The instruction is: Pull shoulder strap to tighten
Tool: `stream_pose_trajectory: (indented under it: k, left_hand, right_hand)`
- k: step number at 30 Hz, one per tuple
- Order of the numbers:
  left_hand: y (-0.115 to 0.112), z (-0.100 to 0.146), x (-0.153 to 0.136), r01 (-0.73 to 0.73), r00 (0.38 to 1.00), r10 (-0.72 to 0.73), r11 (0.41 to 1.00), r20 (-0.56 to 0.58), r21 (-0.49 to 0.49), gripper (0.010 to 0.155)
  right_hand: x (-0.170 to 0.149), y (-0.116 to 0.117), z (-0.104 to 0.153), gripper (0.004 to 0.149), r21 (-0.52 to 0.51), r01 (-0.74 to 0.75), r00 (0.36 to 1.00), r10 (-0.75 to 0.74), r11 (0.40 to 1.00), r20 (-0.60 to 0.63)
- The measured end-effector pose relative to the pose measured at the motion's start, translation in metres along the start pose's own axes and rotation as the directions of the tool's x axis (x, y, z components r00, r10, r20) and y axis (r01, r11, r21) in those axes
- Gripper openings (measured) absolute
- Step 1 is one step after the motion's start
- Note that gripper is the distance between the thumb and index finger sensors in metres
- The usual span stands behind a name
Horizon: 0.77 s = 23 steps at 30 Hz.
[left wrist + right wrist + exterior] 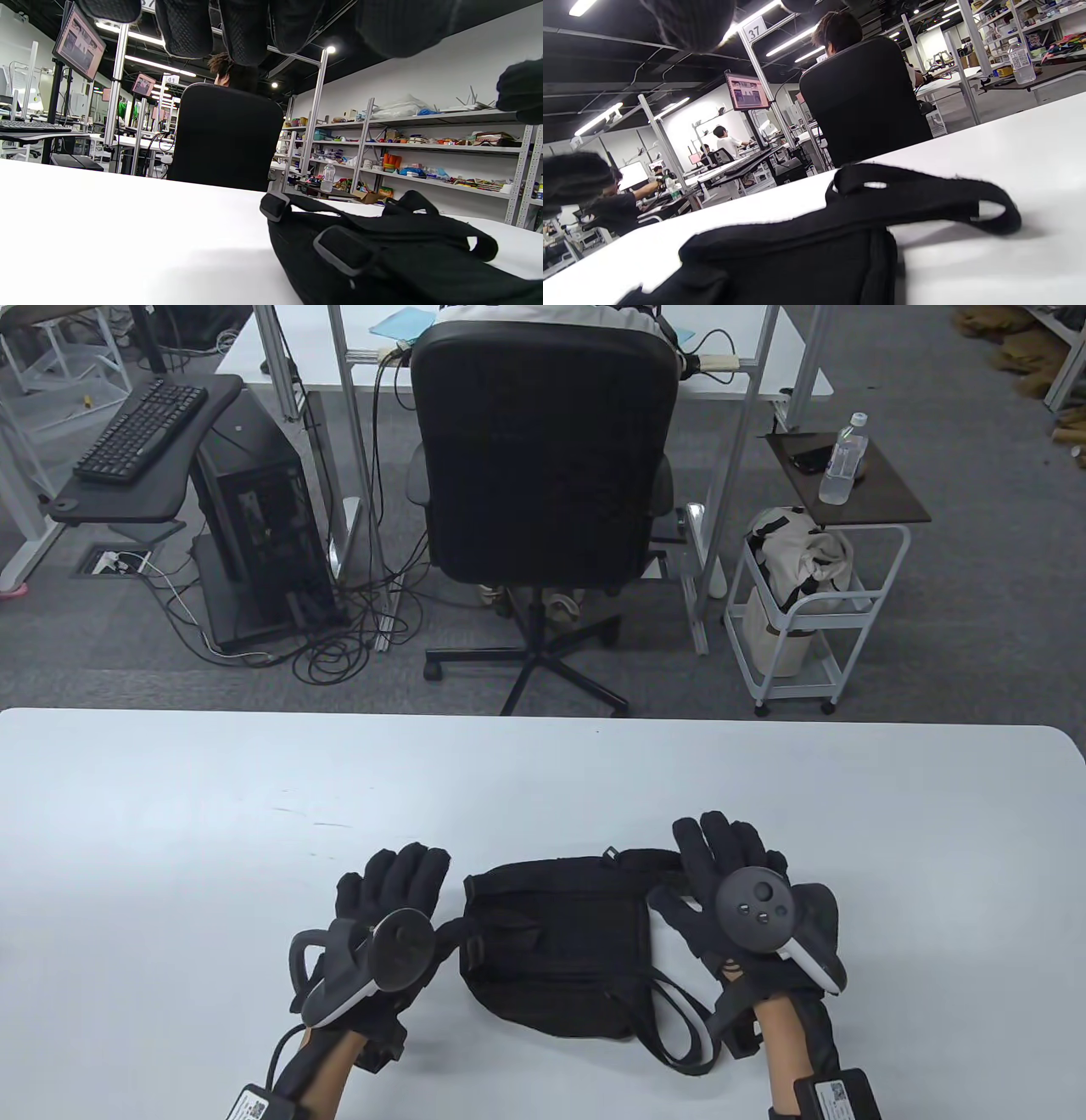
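Observation:
A small black bag lies flat on the white table, near the front edge. Its black shoulder strap loops out at the bag's lower right, and another strap loop lies at its far right corner. My left hand is just left of the bag, fingers stretched out, holding nothing. My right hand is at the bag's upper right corner, fingers spread, holding nothing. The bag also shows in the left wrist view, with my fingers hanging above it.
Beyond the table's far edge stands a black office chair with a person in it. A white cart with a water bottle is at the back right. A computer tower and cables are at the back left.

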State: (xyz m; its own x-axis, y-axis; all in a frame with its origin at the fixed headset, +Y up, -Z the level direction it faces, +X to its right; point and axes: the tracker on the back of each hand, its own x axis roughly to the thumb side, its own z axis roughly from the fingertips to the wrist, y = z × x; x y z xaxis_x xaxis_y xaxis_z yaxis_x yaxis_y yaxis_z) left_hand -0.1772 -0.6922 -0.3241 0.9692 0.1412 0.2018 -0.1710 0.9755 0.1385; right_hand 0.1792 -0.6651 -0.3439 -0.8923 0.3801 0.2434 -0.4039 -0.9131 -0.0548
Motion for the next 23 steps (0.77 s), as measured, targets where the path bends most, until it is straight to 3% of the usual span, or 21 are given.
stream_pose_trajectory:
  k: [6,23]
  left_hand:
    - [-0.011,0.009,0.001,0.044,0.999,-0.044,0.999,0.0,0.003,0.082]
    - [-0.017,0.016,-0.001,0.044,0.999,-0.044,0.999,0.001,-0.009,0.082]
  right_hand:
    - [-0.003,0.027,0.012,0.082,0.011,-0.065,0.997,0.065,0.998,-0.028]
    - [-0.014,0.035,0.021,0.079,0.0,-0.07,0.996,0.07,0.998,-0.06]
